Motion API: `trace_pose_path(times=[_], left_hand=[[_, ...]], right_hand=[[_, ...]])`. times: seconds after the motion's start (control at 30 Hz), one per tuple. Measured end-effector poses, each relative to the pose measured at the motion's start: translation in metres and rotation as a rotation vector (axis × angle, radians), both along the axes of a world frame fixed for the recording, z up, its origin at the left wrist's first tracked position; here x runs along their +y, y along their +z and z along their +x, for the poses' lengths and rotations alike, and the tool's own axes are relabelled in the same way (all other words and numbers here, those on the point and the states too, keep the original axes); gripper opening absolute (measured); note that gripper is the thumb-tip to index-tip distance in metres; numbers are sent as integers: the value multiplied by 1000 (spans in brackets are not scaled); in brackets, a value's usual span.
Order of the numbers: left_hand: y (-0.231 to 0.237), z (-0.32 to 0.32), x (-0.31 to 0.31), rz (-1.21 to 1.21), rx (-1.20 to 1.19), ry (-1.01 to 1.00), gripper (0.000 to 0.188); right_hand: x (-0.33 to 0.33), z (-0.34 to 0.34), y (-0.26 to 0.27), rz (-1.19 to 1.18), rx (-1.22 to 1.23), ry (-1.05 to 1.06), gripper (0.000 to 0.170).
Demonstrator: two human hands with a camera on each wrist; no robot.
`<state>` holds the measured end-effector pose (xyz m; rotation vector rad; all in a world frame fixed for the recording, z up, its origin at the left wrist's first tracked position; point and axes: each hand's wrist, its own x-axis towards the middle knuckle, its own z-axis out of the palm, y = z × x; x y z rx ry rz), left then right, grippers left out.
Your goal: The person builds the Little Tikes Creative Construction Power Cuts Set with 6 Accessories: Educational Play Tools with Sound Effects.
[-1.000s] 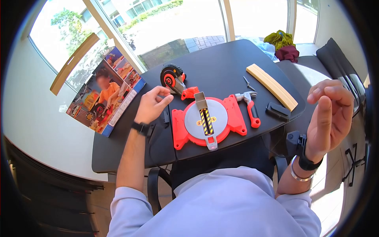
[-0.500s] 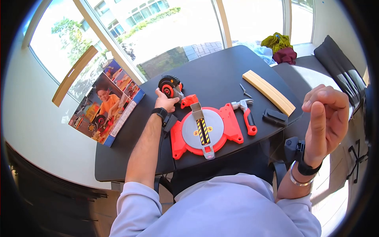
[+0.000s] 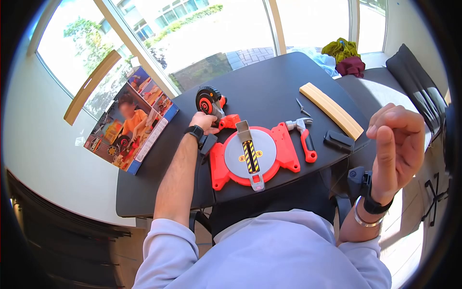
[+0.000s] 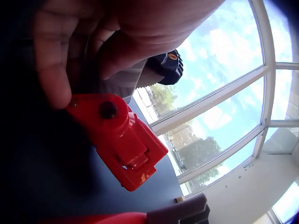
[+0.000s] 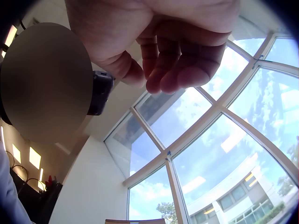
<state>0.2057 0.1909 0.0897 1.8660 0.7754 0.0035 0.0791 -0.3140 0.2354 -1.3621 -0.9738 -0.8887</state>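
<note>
Going by the person's L/R: round base point(image 3: 232, 159) on tbl point(image 3: 269, 79), nr front edge. Saw unit point(image 3: 208, 102) behind base, to L. Box point(image 3: 134, 120) at tbl's L end. Hammer point(image 3: 306, 139) just R of base; case point(image 3: 340, 140) R of hammer. Screws point(image 3: 302, 107) behind hammer, wood strip point(image 3: 332, 111) R of screws. Cloths point(image 3: 347, 57) beyond tbl, back R, nr windows point(image 3: 313, 26).

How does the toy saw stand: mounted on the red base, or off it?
Off. In the left wrist view, the red end of the toy saw is clear of the red base, with table visible between them.
</note>
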Motion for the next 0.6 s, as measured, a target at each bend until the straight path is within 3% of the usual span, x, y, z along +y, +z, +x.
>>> trace_pose_path(times=[0.13, 0.33, 0.43, 0.6], left_hand=[[27, -19, -27, -110, -214, 31, 25], [35, -14, -1, 4, -358, 72, 32], [71, -35, -13, -23, -546, 69, 20], [138, -84, -48, 124, -691, -208, 16]], right_hand=[[10, -3, -6, 53, 88, -20, 21], [12, 1, -3, 27, 35, -22, 18], [16, 0, 1, -57, 34, -21, 19], [48, 7, 1, -238, 65, -9, 31]])
